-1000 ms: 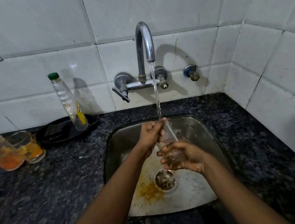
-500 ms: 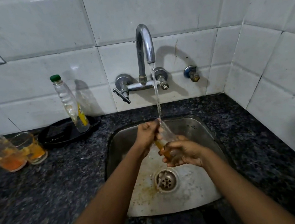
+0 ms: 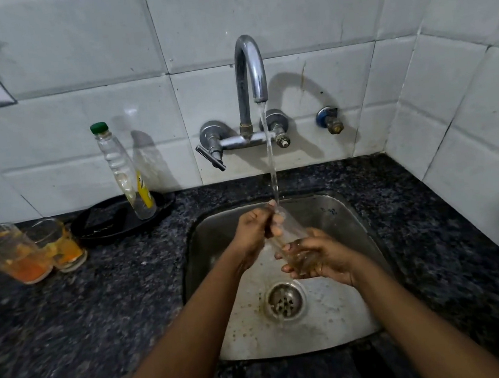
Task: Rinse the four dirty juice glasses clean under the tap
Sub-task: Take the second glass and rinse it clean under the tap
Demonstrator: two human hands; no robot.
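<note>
Head camera, over the sink (image 3: 206,256): a person tilts a juice glass (image 3: 290,240) under the running tap (image 3: 249,67), the stream (image 3: 270,155) striking at the glass's raised rim. The right hand (image 3: 318,257) cups the base, its fingers (image 3: 289,248) wrapped and clamped around the lower wall. The left hand (image 3: 254,231) closes on the upper part near the rim, fingers (image 3: 274,226) pressed to the glass as if rubbing it.

Compared with a second ago, the orange smear that lay on the sink floor left of the drain (image 3: 284,300) has largely washed off, leaving only specks. The liquid in the glass, amber half a second ago, now looks paler, a faint yellow tint pooled at the base. By that reading this glass is close to clean, though likely not finished.

Two more dirty glasses (image 3: 28,248) stand touching each other on the desk (image 3: 101,314) at far left, both with orange dregs, so much of the task appears to lie ahead. Just beside them is a black tray (image 3: 102,221) holding a green-capped bottle (image 3: 125,175).

A fourth glass is nowhere in view. The held glass's rim is blurred by water and fingers, so whether the left fingers reach inside it cannot be told. The leftmost glass sits at the frame's edge.
</note>
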